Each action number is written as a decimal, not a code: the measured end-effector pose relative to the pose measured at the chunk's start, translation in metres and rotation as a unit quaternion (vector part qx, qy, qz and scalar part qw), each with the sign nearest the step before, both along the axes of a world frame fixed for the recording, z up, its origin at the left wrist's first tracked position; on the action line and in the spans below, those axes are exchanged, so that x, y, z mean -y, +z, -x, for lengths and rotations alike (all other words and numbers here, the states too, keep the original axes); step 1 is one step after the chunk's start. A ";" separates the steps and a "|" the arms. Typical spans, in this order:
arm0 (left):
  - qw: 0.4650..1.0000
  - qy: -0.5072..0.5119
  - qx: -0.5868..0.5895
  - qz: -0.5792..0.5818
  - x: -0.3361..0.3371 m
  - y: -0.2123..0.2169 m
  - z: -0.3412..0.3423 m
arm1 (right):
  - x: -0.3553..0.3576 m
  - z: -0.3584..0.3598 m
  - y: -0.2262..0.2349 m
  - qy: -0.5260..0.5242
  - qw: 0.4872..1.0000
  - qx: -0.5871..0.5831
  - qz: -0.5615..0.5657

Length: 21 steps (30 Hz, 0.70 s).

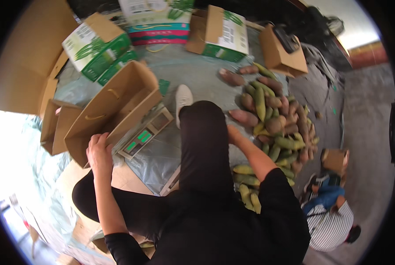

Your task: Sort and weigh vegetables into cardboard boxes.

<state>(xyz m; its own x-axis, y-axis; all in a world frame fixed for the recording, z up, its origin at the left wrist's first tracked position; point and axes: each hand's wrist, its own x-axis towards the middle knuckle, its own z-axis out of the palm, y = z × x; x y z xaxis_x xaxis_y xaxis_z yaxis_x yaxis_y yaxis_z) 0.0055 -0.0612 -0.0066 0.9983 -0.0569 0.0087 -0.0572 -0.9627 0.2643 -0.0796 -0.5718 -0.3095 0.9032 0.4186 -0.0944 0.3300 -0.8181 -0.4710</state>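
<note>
My left hand (99,153) is closed over the near rim of an open brown cardboard box (122,104) with cord handles. The part of the box's inside that shows holds nothing. A digital scale (141,139) with a lit green display is right beside the box, partly under it. My right hand (233,134) is beside my raised knee, at the left side of a pile of plump green cucumber-like vegetables (260,104) and reddish-brown ones (244,118). The knee hides its fingers, so whether it holds anything does not show.
Printed green-and-white cartons (96,46) stand at the far side, another carton (226,35) farther right. A brown box (283,51) bears a dark object. Plastic sheeting (162,66) covers the floor. Another person (328,221) in a striped shirt is at the lower right.
</note>
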 end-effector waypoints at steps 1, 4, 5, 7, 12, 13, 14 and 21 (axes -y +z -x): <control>0.999 0.019 -0.009 -0.028 -0.010 0.006 0.011 | -0.027 0.027 -0.027 -0.019 0.999 -0.036 -0.024; 0.998 0.030 -0.015 -0.050 0.008 0.004 0.007 | -0.019 0.126 -0.075 -0.057 0.992 -0.109 -0.030; 0.999 0.025 -0.010 -0.043 0.017 0.002 0.003 | -0.010 0.155 -0.084 -0.044 0.988 -0.146 -0.033; 0.997 0.036 0.000 -0.068 0.010 0.008 0.010 | -0.039 0.172 -0.071 -0.052 0.978 -0.197 -0.043; 0.995 0.065 0.018 -0.075 -0.008 0.006 0.027 | -0.075 0.160 0.004 -0.183 0.940 -0.281 -0.059; 0.996 0.056 0.018 -0.069 -0.004 0.002 0.026 | -0.064 0.154 0.006 -0.158 0.936 -0.313 0.001; 0.995 0.061 0.020 -0.072 -0.001 -0.002 0.024 | -0.053 0.147 0.009 -0.131 0.928 -0.345 0.060; 0.992 0.074 0.018 -0.099 -0.005 -0.025 0.022 | 0.030 0.093 0.025 -0.424 0.894 -0.144 -0.009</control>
<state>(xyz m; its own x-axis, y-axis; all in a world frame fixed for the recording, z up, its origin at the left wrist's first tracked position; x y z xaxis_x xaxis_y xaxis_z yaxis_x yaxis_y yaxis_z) -0.0161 -0.0557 -0.0318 0.9951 0.0866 0.0474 0.0832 -0.9941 0.0699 -0.1725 -0.6015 -0.2849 0.8359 -0.4021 -0.3735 -0.5426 -0.7078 -0.4523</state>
